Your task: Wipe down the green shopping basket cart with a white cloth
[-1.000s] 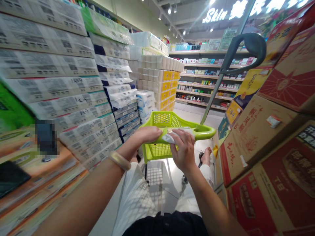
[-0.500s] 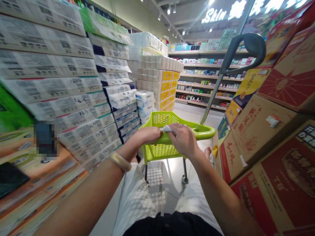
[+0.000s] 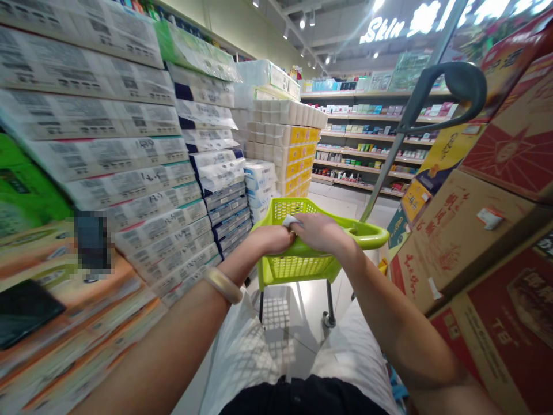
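A lime-green shopping cart (image 3: 302, 270) stands before me, its handle (image 3: 374, 237) running across the near side. My left hand (image 3: 275, 238) is closed in a fist round the left part of this handle. Close against it, my right hand (image 3: 318, 231) is closed over a crumpled white tissue (image 3: 291, 220) at the handle. Only a small end of the tissue pokes out near the thumb side of the hands; the rest is hidden. A gold-coloured bangle (image 3: 222, 284) circles my left wrist.
White paper packs (image 3: 116, 155) are stacked high on the left, with a dark phone-like slab (image 3: 28, 311) on orange packs. Cartons (image 3: 453, 230) pile up on the right. A grey looped handle on a pole (image 3: 386, 164) leans there. Stocked shelves (image 3: 358, 118) stand behind.
My right hand has slid left along the handle with the tissue, right up to my left hand. The left hand keeps its place on the handle. The whole view has shifted slightly.
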